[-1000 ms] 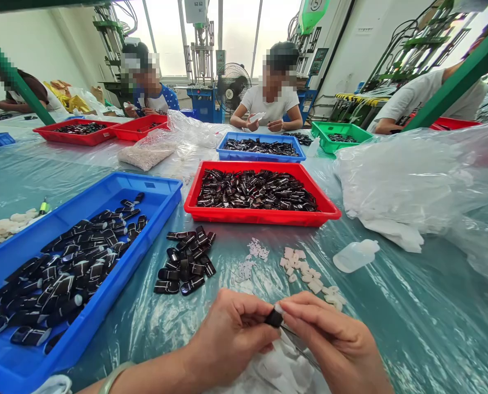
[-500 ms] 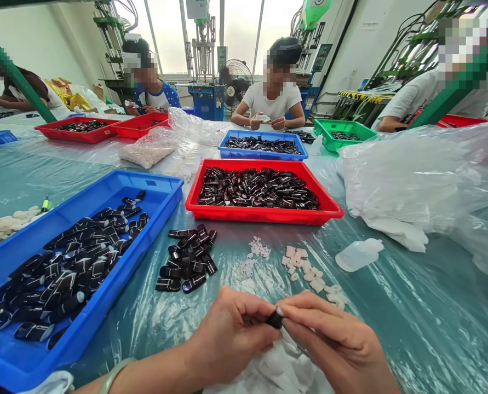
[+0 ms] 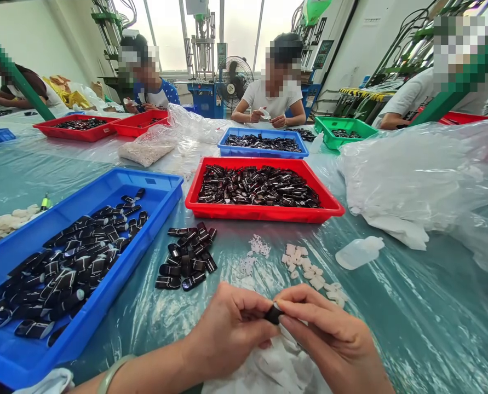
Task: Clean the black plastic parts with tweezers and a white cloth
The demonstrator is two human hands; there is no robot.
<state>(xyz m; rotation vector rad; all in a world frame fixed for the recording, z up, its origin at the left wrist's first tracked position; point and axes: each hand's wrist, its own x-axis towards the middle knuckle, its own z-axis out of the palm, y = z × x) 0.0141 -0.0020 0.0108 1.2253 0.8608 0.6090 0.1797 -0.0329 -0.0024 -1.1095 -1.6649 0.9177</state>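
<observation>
A small glossy black piece (image 3: pixel 274 314) is pinched between the fingers of my left hand (image 3: pixel 227 334), low in the middle of the view. My right hand (image 3: pixel 334 336) is closed too, thumb and fingertips pressed on the right end of the same piece. Fingers cover most of it, so its exact kind does not show. A crumpled white cloth (image 3: pixel 276 372) lies under both hands. Beyond my left hand is a loose pile of similar black pieces (image 3: pixel 188 260). Small white pads (image 3: pixel 303 265) and tiny white scraps (image 3: pixel 259 246) lie just past my fingers.
A blue tray (image 3: pixel 153 180) at left and a red tray (image 3: pixel 264 213) ahead hold many black pieces. To the right are a translucent bottle (image 3: pixel 359 253) and a big clear plastic bag (image 3: pixel 412 180). Co-workers sit across the plastic-covered table behind more trays.
My right fingertips have shifted slightly over the end of the black piece, hiding the white bit that showed there before. The piece has turned a little in my fingers.
</observation>
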